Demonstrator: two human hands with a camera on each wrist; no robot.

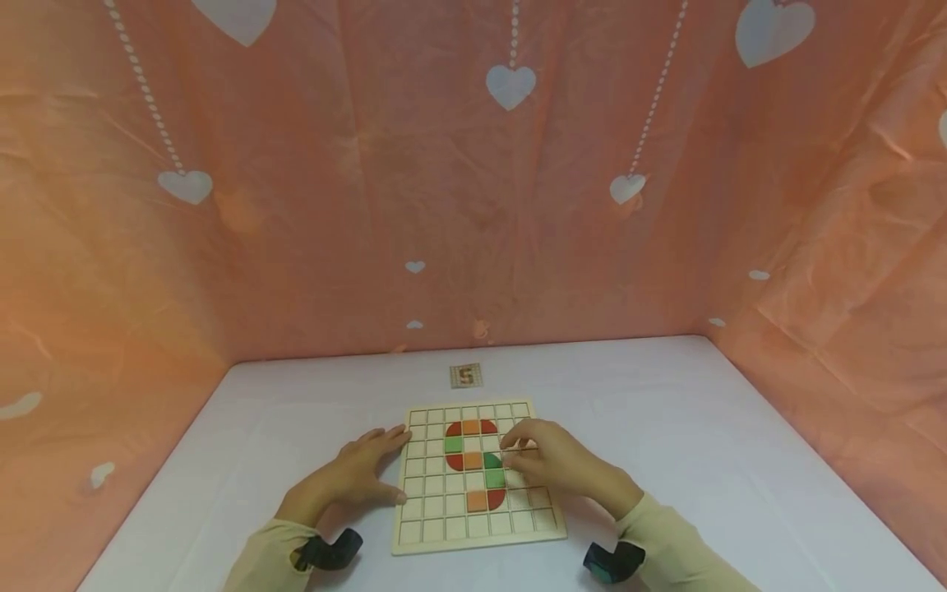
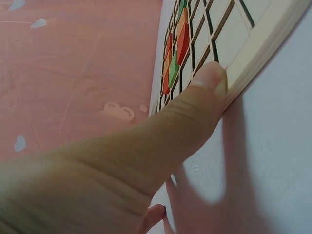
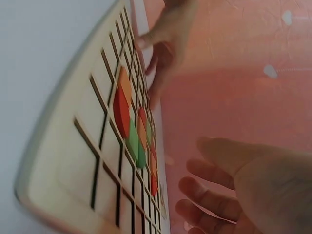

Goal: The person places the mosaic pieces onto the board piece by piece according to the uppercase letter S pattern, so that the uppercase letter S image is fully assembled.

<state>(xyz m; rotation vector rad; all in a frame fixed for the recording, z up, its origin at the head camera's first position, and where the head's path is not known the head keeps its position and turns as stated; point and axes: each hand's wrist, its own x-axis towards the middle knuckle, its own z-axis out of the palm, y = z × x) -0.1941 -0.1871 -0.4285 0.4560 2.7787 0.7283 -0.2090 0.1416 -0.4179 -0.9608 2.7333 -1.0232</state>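
A pale wooden board with a square grid lies flat on the white table. Several coloured tiles sit in its cells: red rounded ones, orange squares, light green squares and a dark green rounded one. Together they form a shape like a 5. My left hand touches the board's left edge, its thumb on the rim near the front. Over the board's right side hovers my right hand, beside the dark green tile. In the right wrist view its thumb and loosely bent fingers are apart, holding nothing visible.
Behind the board lies a small card marked with a 5-like figure. A pink-orange cloth with pale hearts hangs around the back and sides of the white table. Dark wrist devices sit at both sleeves.
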